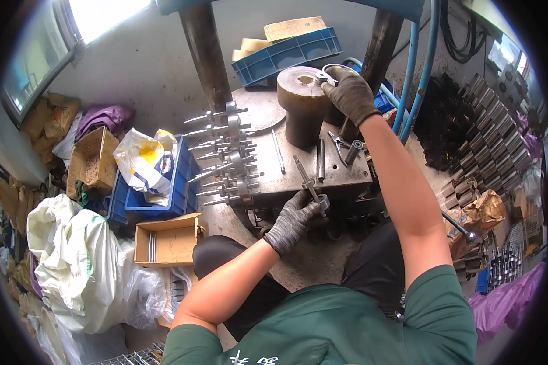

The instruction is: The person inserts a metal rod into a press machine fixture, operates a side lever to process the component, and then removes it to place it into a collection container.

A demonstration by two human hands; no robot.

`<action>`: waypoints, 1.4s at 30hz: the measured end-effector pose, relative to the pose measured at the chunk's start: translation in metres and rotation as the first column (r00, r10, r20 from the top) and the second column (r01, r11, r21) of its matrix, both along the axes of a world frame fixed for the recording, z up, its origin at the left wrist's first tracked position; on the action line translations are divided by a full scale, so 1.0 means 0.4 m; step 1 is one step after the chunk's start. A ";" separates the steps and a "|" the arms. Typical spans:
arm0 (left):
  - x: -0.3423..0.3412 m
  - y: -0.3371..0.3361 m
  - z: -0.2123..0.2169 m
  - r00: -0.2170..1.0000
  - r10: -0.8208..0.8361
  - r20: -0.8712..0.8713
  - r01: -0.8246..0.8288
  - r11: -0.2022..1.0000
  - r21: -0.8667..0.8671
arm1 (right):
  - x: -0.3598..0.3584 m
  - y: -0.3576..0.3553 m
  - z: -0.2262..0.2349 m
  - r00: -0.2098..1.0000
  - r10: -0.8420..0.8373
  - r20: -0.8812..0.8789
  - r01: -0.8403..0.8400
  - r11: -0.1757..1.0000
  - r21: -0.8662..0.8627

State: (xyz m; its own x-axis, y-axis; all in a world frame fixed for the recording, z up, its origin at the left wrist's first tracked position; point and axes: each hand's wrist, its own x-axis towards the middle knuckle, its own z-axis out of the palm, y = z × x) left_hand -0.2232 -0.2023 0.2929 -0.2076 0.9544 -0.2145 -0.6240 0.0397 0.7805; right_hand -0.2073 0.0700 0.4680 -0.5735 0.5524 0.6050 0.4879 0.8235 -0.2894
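Observation:
My left hand (pixel 293 224), in a grey glove, is closed around the lower part of a metal shaft with a thick lobe (pixel 307 176) at the front edge of the press table. My gloved right hand (pixel 351 96) pinches a small metal part with a round eye (pixel 322 77) at the rim of a heavy steel cylinder (pixel 301 115). The fingers hide the rest of that part. Left of the cylinder, similar shafts with lobes (pixel 228 161) lie stacked in a row. A dark steel rod (pixel 321 159), pliers (pixel 338 141) and a short tube (pixel 354 152) lie on the plate.
Two thick steel columns (pixel 204 58) flank the work area. Behind it sits a blue crate (pixel 289 56) with pale blocks. At left are a blue bin (pixel 186 173), an open cardboard box (pixel 169 244) and white sacks (pixel 73 261). Stacked metal cylinders (pixel 487 146) stand at right.

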 end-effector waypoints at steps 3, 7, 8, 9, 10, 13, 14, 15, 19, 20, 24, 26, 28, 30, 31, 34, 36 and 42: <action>-0.004 0.001 0.030 1.000 -0.017 -0.015 0.018 0.999 0.042 | 0.145 -0.105 -0.029 0.934 0.233 -0.271 -0.287 0.941 -0.181; -0.029 0.048 0.067 0.972 0.178 -0.151 -0.129 0.949 0.289 | 0.454 -0.261 -0.005 0.948 0.316 0.046 -0.280 0.892 -0.356; -0.044 0.075 0.088 0.942 0.262 -0.209 -0.175 0.916 0.360 | 0.532 -0.290 0.010 0.948 0.290 0.130 -0.233 0.912 -0.337; -0.052 0.106 0.119 0.906 0.342 -0.252 -0.211 0.877 0.431 | 0.614 -0.304 0.016 0.940 0.245 0.238 -0.195 0.957 -0.215; -0.061 0.141 0.164 0.897 0.375 -0.234 -0.214 0.831 0.513 | 0.692 -0.315 0.032 0.933 0.196 0.302 -0.186 0.981 -0.063; -0.184 0.279 0.267 0.878 0.424 -0.222 -0.203 0.750 0.629 | 0.857 -0.282 0.083 0.825 0.050 0.564 -0.089 0.995 0.042; -0.219 0.337 0.299 0.862 0.449 -0.237 -0.182 0.710 0.680 | 0.901 -0.265 0.095 0.743 0.022 0.669 -0.003 1.000 -0.029; -0.246 0.394 0.333 0.844 0.475 -0.250 -0.159 0.666 0.729 | 0.938 -0.245 0.097 0.647 0.007 0.763 0.091 0.992 -0.086; -0.295 0.541 0.434 0.604 0.580 -0.547 -0.230 0.784 0.577 | 1.005 -0.219 0.081 0.642 0.159 0.750 0.012 0.976 -0.217; -0.291 0.558 0.440 0.601 0.590 -0.540 -0.250 0.780 0.574 | 1.005 -0.224 0.077 0.629 0.135 0.766 0.020 0.982 -0.189; -0.310 0.572 0.412 0.647 0.574 -0.501 -0.304 0.797 0.521 | 0.967 -0.246 0.088 0.601 0.165 0.782 -0.010 0.980 -0.199; -0.344 0.572 0.404 0.621 0.571 -0.537 -0.263 0.797 0.544 | 0.952 -0.258 0.087 0.590 0.171 0.789 0.001 0.977 -0.213; -0.327 0.574 0.411 0.591 0.559 -0.581 -0.231 0.808 0.542 | 0.952 -0.267 0.083 0.623 0.154 0.767 0.027 0.976 -0.217; -0.308 0.578 0.410 0.706 0.518 -0.482 -0.255 0.822 0.510 | 0.946 -0.281 0.089 0.654 0.151 0.741 0.017 0.977 -0.214; -0.310 0.578 0.412 0.728 0.499 -0.470 -0.234 0.826 0.513 | 0.946 -0.283 0.085 0.656 0.157 0.738 0.014 0.975 -0.220; -0.312 0.572 0.411 0.730 0.486 -0.481 -0.236 0.839 0.491 | 0.956 -0.294 0.063 0.731 0.113 0.673 0.034 0.979 -0.201; -0.310 0.572 0.415 0.770 0.447 -0.456 -0.229 0.860 0.457 | 0.966 -0.302 0.044 0.757 0.096 0.646 0.063 0.974 -0.218; -0.317 0.584 0.414 0.686 0.442 -0.578 -0.227 0.885 0.407 | 1.006 -0.368 -0.048 0.645 0.165 0.746 0.084 0.955 -0.285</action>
State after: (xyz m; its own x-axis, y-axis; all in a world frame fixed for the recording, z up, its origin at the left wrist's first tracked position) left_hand -0.3498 0.0313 0.4585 -0.5076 0.7843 0.3566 0.1028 -0.3559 0.9289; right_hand 0.1952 -0.0771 0.4487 -0.7828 0.5819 -0.2205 0.6041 0.7956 -0.0450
